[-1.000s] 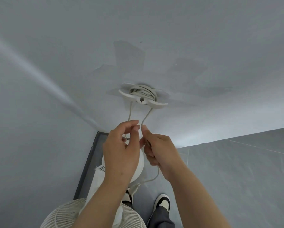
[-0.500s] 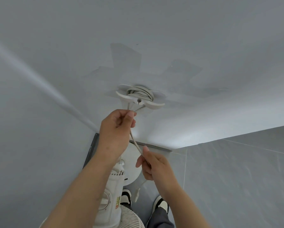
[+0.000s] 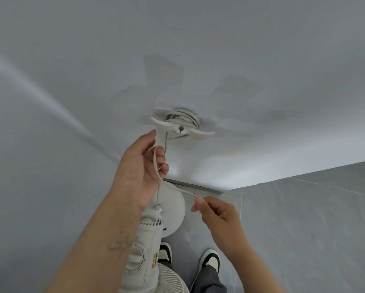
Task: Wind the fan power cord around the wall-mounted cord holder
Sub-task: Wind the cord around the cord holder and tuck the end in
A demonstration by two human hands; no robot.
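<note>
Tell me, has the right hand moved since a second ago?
Yes. The right hand has dropped away from the cord holder, down and rightward, pulling the cord.

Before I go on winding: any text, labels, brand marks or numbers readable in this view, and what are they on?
Nothing can be read for certain.
Yellow label strip on the fan body, beside the dial: printed characters, too small and tilted to read.
Small red-and-white mark below that strip: a sign, blurred, not legible.
Marks around the dial: too faint to read.
Cord holder, power cord, wall: no text visible.
</note>
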